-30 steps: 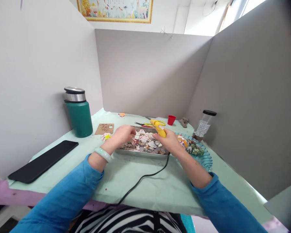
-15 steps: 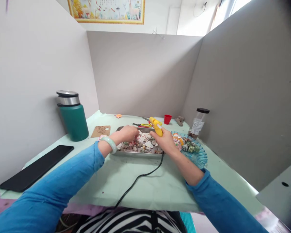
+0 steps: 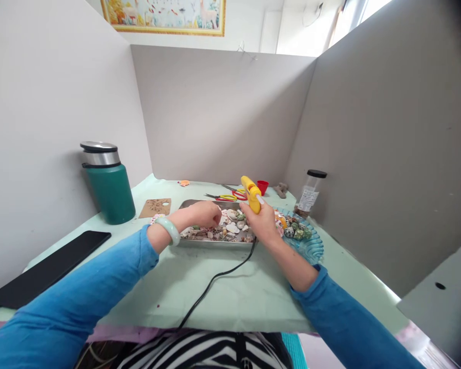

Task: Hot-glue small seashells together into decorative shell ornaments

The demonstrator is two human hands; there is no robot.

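My right hand grips a yellow glue gun, its nozzle end pointing up and away over the tray's right side. From it a black cord runs down to the table's front edge. A metal tray full of shells and small stones lies in front of me. Over the tray's left half is my left hand, its fingers curled down and pinched together among the shells. What those fingers hold, if anything, is hidden. A pale green bangle circles the left wrist.
A blue plate with colourful stones is right of the tray. Beyond are scissors, a red cup and a clear jar. On the left stand a green flask, a brown card and a black slab. Grey panels surround the table.
The glue gun has risen slightly in my right hand and swung so that more of its body shows. My left hand has curled further down into the tray. The whole view has shifted slightly.
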